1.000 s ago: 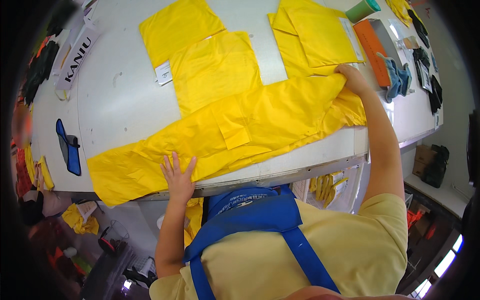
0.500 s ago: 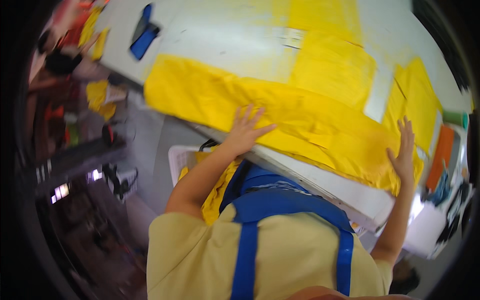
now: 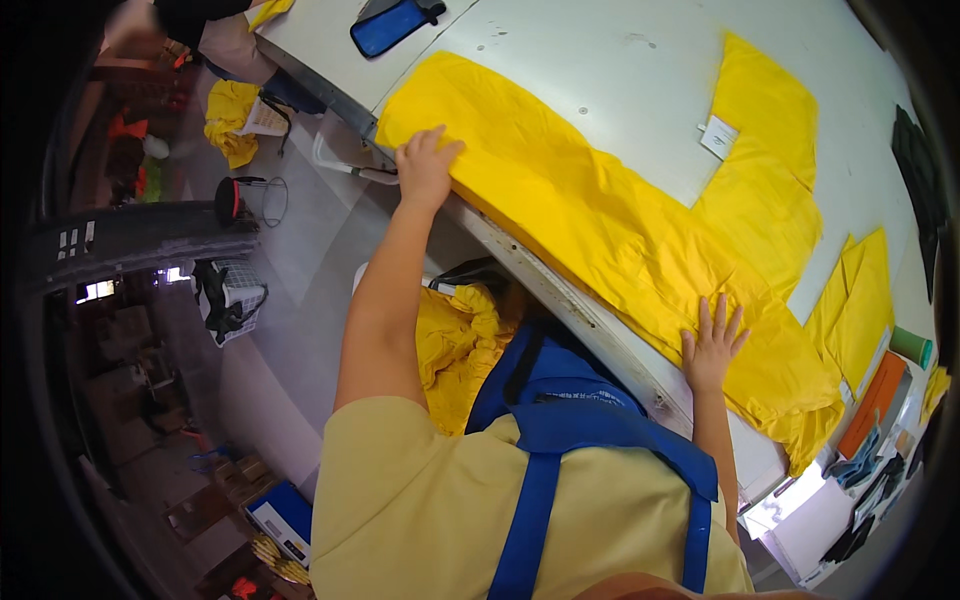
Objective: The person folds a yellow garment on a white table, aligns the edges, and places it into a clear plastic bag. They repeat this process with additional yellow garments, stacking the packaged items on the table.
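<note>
A long folded piece of yellow fabric lies slantwise along the near edge of the white table. My left hand rests on its near edge close to the left end, fingers over the cloth and thumb apart. Farther right, my right hand lies flat on the fabric with its fingers spread. Beyond the long strip, another yellow part stretches away across the table; a white label sits at its left side. Whether the two join is hidden under the folds.
A smaller yellow folded piece lies at the right, near an orange bar and a green roll. A blue pouch is at the far left. Yellow cloth fills a basket below the edge. Another person stands upper left.
My left hand has moved left along the fabric to near its end. My right hand has come inward from the right end and down onto the cloth. The whole view has shifted.
</note>
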The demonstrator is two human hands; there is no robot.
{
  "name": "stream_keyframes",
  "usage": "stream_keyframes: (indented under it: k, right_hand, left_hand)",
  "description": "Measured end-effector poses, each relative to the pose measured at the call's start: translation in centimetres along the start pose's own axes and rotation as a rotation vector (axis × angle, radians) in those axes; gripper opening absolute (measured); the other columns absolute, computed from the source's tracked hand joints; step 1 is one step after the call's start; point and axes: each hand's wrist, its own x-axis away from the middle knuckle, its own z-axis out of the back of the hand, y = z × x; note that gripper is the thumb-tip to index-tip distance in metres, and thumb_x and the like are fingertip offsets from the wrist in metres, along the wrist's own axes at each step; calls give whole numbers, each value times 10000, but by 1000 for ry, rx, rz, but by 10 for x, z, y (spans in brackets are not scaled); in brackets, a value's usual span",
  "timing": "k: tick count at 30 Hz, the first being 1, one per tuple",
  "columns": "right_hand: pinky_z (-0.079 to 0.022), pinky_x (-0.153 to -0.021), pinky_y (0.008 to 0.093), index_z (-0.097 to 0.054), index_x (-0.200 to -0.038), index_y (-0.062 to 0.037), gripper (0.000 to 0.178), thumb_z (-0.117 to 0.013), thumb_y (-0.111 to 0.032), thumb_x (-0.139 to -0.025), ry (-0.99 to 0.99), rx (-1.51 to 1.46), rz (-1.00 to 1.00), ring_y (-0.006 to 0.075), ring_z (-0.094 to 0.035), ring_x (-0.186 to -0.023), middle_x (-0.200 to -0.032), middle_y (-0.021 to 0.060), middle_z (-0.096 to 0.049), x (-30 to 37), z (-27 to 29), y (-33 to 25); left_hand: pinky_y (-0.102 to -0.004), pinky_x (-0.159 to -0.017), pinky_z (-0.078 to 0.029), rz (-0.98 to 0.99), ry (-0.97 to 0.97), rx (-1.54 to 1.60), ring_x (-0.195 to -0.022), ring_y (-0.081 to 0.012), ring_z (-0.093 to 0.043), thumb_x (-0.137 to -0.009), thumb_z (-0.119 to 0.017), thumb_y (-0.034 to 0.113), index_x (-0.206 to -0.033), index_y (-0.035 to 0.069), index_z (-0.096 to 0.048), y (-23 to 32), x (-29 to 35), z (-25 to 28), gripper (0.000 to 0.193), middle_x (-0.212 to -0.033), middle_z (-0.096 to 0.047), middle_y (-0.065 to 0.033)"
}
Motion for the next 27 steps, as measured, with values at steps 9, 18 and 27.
stream_keyframes:
  k: [9,18,27]
  right_hand:
    - [-5,-1106,596,-389,-1432,-181,552,-361,-440,-945,-41,-60,-36,351,-98,-1439,-1548,64,-232,2,-12,9]
    - [-37,-1101,605,-350,-1452,-182,552,-398,-396,-945,-40,38,-97,345,-98,-1440,-1555,58,-210,-5,-16,-8]
    - [-43,-1108,594,-355,-1449,-188,573,-447,-400,-924,4,111,-99,341,-115,-1438,-1552,59,-217,0,-20,-10]
  left_hand:
    - [-425,-958,-419,111,333,342,-1185,-316,-460,-815,-534,-13,-1198,298,-625,-56,-58,47,502,-1343,-455,-66]
    - [-380,-911,-446,97,58,240,-1128,-311,-523,-918,-500,243,-1253,98,-571,-156,-60,-66,372,-1234,-570,-126]
    - [-322,-740,-508,870,-175,1125,-894,-225,-612,-810,-676,245,-1139,-15,-606,-140,-73,-23,426,-1036,-640,-135]
